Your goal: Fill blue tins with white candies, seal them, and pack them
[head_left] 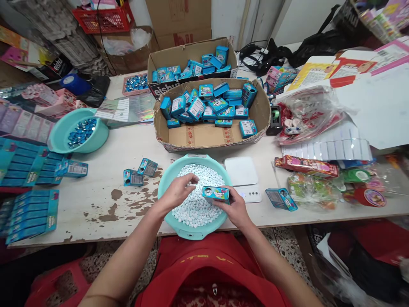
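Observation:
A teal basin point(172, 170) full of small white candies point(204, 175) sits at the table's near edge in front of me. My right hand point(235, 207) holds a small blue candy box point(215, 193) over the basin, fingers wrapped round it. My left hand point(177, 192) reaches into the candies, fingers curled in a pinch just left of the box; what they hold is too small to make out.
Behind the basin is a cardboard tray point(204, 136) of blue boxes, with a second carton point(188, 53) further back. A white scale point(243, 175) stands to the right, two loose boxes point(140, 172) and another teal bowl point(64, 132) to the left. Flat blue cartons point(28, 187) lie far left.

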Motion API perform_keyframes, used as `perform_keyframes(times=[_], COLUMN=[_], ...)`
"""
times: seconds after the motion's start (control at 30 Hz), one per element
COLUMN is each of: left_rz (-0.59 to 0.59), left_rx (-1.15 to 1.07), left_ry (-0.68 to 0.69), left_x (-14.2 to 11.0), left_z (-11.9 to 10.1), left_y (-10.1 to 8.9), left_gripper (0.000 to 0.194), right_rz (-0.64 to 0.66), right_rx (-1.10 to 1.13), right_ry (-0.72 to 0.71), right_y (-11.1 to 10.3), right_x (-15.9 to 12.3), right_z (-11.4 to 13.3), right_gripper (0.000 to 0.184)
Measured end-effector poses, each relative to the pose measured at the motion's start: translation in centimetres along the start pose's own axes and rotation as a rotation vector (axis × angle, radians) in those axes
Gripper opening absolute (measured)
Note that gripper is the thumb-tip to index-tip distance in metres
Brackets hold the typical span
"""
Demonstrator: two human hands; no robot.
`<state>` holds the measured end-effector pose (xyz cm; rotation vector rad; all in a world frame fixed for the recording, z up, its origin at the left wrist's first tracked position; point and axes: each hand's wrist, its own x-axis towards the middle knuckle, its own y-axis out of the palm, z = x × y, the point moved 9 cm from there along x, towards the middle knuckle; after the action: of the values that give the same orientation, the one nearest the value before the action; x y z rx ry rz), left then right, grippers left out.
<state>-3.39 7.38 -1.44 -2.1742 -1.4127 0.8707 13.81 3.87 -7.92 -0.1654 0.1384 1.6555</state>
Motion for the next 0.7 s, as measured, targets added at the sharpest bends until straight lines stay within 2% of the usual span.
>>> perform_keyframes(times=[0.07, 0.13, 0.2, 0.27, 0.3, 0.37, 0.43, 0.47, 0.5, 0.53, 0.6, 0.63, 0.7], left_rz=[-0.017, 0.036, 0.111, 0.056, -0.038, -0.31, -0.55, -0.617, -0.618, -0.546, -0.477, -0.468, -0.524], left_rx=[0.117, 0.152, 0.131, 0.135, 0.152, 0.214, 0.346, 0.444, 0.539, 0.586, 0.581, 0.542, 0.451], left_ry=[0.028, 0.136, 0.235, 0.247, 0.214, 0.065, -0.218, -0.391, -0.563, -0.679, -0.862, -0.909, -0.93], left_x=[-0.7, -1.4, -2.2, -3.1, -3.7, -5.7, -8.4, -9.7, -10.6, -11.0, -11.6, -11.8, -12.1], left_z=[0.2, -1.0, -2.3, -2.4, -1.7, 1.2, 6.3, 9.1, 12.0, 14.7, 19.2, 20.8, 22.8], left_y=[0.3, 1.3, 2.0, 0.7, -0.9, -5.4, -9.8, -11.3, -12.1, -11.9, -10.8, -10.0, -8.6], left_gripper=[0.038, 0.049, 0.044, 0.037, 0.035, 0.037, 0.047, 0.051, 0.053, 0.056, 0.057, 0.056, 0.056], right_rz=[-0.025, -0.002, 0.054, 0.054, -0.009, -0.28, -0.643, -0.792, -0.892, -0.94, -0.916, -0.879, -0.831], right_rx=[0.046, 0.015, -0.06, -0.161, -0.232, -0.424, -0.65, -0.758, -0.845, -0.899, -0.884, -0.838, -0.745], right_ry=[0.019, -0.025, -0.133, -0.247, -0.292, -0.324, -0.277, -0.227, -0.158, -0.072, 0.099, 0.157, 0.194], right_y=[0.3, 1.4, 2.9, 2.8, 1.6, -3.4, -10.1, -13.3, -16.1, -18.5, -22.0, -23.0, -23.7], right_x=[-0.1, -0.3, -0.6, -1.0, -1.2, -1.8, -3.5, -4.6, -5.4, -6.0, -6.3, -6.2, -5.9], right_z=[-0.4, 0.1, 1.6, 3.4, 4.1, 4.7, 4.3, 3.7, 2.7, 1.3, -2.0, -3.5, -5.0], right_gripper=[0.043, 0.041, 0.037, 0.041, 0.047, 0.061, 0.073, 0.079, 0.085, 0.088, 0.083, 0.076, 0.064])
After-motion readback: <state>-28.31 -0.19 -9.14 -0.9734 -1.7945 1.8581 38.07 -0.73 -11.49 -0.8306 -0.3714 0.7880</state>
